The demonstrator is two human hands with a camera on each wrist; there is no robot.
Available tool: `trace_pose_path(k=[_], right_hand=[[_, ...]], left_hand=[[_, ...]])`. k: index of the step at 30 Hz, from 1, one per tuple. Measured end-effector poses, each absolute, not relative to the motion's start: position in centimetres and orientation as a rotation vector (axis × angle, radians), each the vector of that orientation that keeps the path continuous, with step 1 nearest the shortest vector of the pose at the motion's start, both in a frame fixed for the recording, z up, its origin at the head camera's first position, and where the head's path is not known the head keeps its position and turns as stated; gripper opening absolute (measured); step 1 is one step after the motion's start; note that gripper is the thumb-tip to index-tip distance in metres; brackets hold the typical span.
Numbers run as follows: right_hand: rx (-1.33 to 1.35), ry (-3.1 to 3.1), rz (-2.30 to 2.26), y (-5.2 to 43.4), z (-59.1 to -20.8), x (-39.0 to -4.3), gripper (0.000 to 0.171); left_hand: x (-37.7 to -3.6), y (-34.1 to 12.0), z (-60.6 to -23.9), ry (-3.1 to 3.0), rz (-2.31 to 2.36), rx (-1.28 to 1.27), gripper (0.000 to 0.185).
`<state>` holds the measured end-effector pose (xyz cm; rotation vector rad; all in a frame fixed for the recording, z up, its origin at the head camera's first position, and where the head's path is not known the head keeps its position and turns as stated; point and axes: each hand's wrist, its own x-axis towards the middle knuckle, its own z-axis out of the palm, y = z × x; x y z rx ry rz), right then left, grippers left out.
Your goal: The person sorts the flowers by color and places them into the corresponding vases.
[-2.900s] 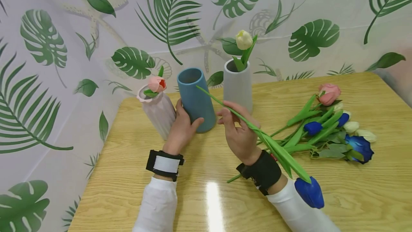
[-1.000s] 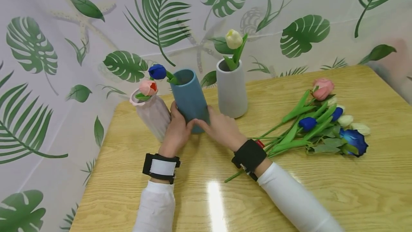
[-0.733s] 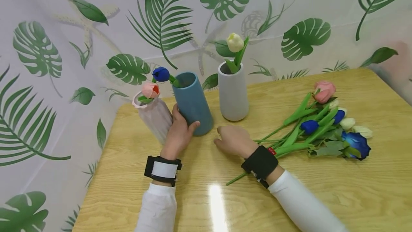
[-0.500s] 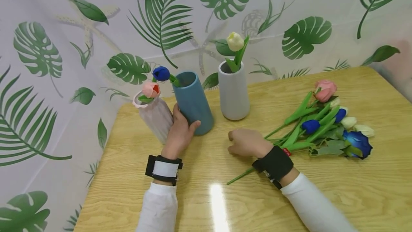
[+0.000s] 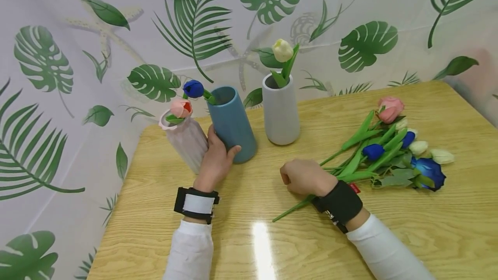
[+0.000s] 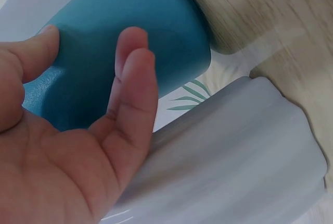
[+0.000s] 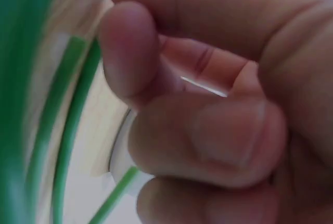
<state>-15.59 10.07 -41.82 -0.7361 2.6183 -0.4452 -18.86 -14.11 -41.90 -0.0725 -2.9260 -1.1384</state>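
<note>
My left hand rests against the lower side of a tilted blue vase. In the left wrist view the thumb touches the blue surface and the fingers reach between it and a ribbed pale vase. A blue tulip leans left out of the blue vase. The pale vase holds a pink tulip. My right hand is low over the table with fingers curled, holding nothing visible. Near its curled fingers the right wrist view shows blurred green stems.
A white vase with a white tulip stands upright right of the blue one. A pile of artificial flowers lies on the wooden table at the right, with one stem passing under my right wrist. A leaf-print cloth hangs behind.
The blue tulip went from my right hand into the blue vase. My right hand touched that vase, then drew away right towards the flower pile. My left hand stayed at the vase.
</note>
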Motion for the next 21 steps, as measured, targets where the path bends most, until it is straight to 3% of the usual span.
trace_pose_path(k=[4,8,12,15,18,21], right_hand=[[-0.778,2.65,-0.485,10.2,-42.2,-15.4,0.02],[-0.742,2.77,-0.486,10.4,-42.5,-15.4,0.009],[-0.682,2.888,-0.411,10.7,-42.8,-15.3,0.03],[-0.663,2.924,-0.455,10.9,-42.8,-15.3,0.036],[-0.625,2.952,-0.529,11.2,-42.6,-15.4,0.028],[-0.542,2.964,-0.516,11.8,-42.3,-15.6,0.009]], left_hand=[[-18.9,-14.1,-41.9,-2.926,-1.138,-0.072,0.092],[-18.8,-14.1,-41.9,-2.923,-1.139,-0.076,0.092],[-18.8,-14.2,-41.9,-2.917,-1.13,-0.089,0.092],[-18.8,-14.2,-41.8,-2.919,-1.13,-0.087,0.092],[-18.8,-14.2,-41.8,-2.921,-1.14,-0.081,0.092],[-18.8,-14.2,-41.8,-2.918,-1.144,-0.081,0.092]])
